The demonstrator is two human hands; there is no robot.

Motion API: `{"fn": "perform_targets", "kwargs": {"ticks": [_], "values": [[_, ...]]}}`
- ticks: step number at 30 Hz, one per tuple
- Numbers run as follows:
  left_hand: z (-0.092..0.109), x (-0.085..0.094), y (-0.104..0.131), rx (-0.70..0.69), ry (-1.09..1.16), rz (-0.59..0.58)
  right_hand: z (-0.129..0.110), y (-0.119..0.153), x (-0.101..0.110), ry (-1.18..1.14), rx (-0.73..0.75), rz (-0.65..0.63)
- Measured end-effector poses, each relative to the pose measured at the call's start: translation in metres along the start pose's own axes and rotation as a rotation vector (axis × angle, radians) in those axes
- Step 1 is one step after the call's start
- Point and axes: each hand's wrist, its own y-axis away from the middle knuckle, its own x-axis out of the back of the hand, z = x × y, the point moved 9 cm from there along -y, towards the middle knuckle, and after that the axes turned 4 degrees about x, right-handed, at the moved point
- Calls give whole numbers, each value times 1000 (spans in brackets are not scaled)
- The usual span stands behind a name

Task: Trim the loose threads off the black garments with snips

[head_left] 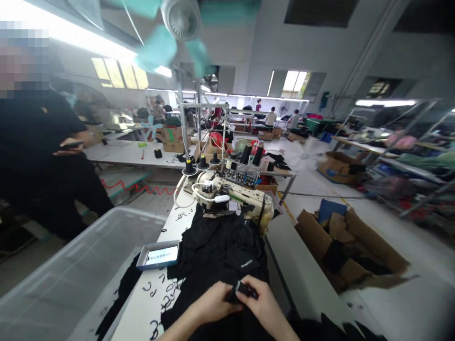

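Black fabric lies spread over the front of the white sewing table, reaching up to the sewing machine. A folded black garment piece with a small white print rests on top of it. Low in the view, my left hand pinches a bunched edge of black cloth. Close beside it, my right hand has its thumb and fingers closed on the same edge, where a small pale mark shows. Whether the edge belongs to the printed piece cannot be made out.
A phone in a shallow box sits left of the fabric. Beyond it stands a translucent plastic bin. A person in dark clothes stands at the left. An open cardboard box is on the floor at right. Thread cones stand behind the machine.
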Motion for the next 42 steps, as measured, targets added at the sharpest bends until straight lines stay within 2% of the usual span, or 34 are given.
{"fn": "perform_targets", "kwargs": {"ticks": [3, 7, 9, 11, 13, 17, 20, 22, 26, 28, 31, 33, 36, 39, 42], "values": [[10, 15, 2, 0, 51, 134, -2, -4, 15, -15, 63, 63], [30, 56, 23, -8, 76, 265, 24, 5, 18, -76, -57, -69], [44, 77, 33, -40, 64, 321, 26, 8, 22, -81, -88, -82], [60, 93, 43, -90, 36, 370, 18, 9, 38, -101, -80, 12], [75, 106, 51, -134, 16, 418, 4, 9, 62, -165, -60, 167], [94, 118, 61, -209, -4, 451, -21, 15, 108, -400, -64, 419], [105, 122, 64, -275, -66, 459, -38, 20, 131, -591, -48, 529], [109, 124, 64, -294, -118, 483, -51, 22, 146, -651, 16, 592], [111, 128, 64, -256, -165, 553, -78, 20, 164, -709, 158, 672], [116, 124, 69, -256, -172, 592, -90, 16, 160, -685, 166, 682], [131, 106, 81, -308, -147, 573, -108, 7, 136, -523, 126, 657], [142, 88, 87, -353, -91, 518, -122, -3, 109, -414, 122, 550], [148, 71, 86, -411, 42, 479, -140, -18, 66, -324, 171, 298], [134, 78, 79, -407, 238, 562, -148, -25, 42, -291, 218, 120], [106, 99, 77, -332, 442, 695, -145, -25, 39, -274, 236, 96]]}}
